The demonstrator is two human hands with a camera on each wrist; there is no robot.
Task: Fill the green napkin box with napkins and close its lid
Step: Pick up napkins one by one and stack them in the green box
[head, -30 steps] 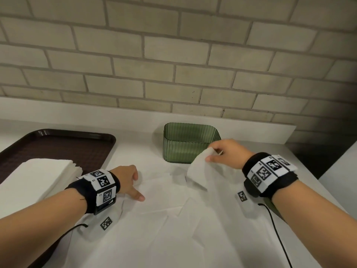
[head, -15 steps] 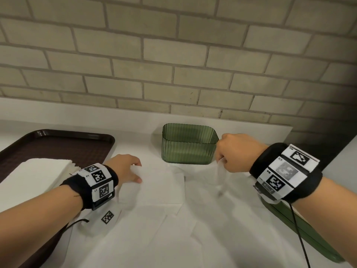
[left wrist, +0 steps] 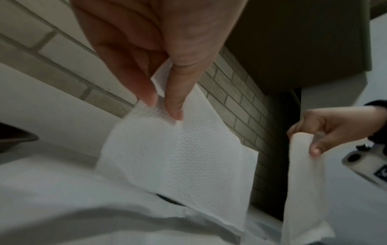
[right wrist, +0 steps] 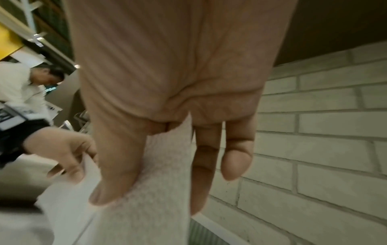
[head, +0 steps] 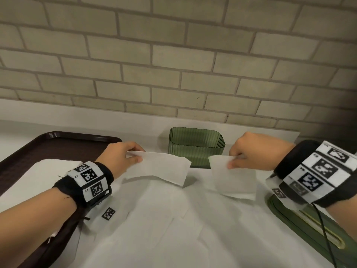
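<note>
Head view shows both hands up off the counter, each pinching its own white napkin; the left hand (head: 123, 159) holds the left napkin (head: 160, 167) by its top left corner, thumb and fingertips curled onto the edge, and the sheet droops down to the right; the right hand (head: 251, 151) pinches the right napkin (head: 233, 178) at its top right corner, so it hangs below the fist. Between the two hands and a bit farther back sits the green box (head: 196, 147), open on top, close to the brick wall (head: 173, 64); you can't really see any napkins inside it. Its green lid (head: 309, 229) lies flat at the near right, partly under the right wrist. More loose napkins (head: 164, 219) are spread over the white counter (head: 135, 124) in the near middle; a brown tray (head: 58, 144) on the left carries a napkin stack (head: 38, 175). Left wrist view gives the pinch close up: thumb and finger squeezing the textured paper corner.
</note>
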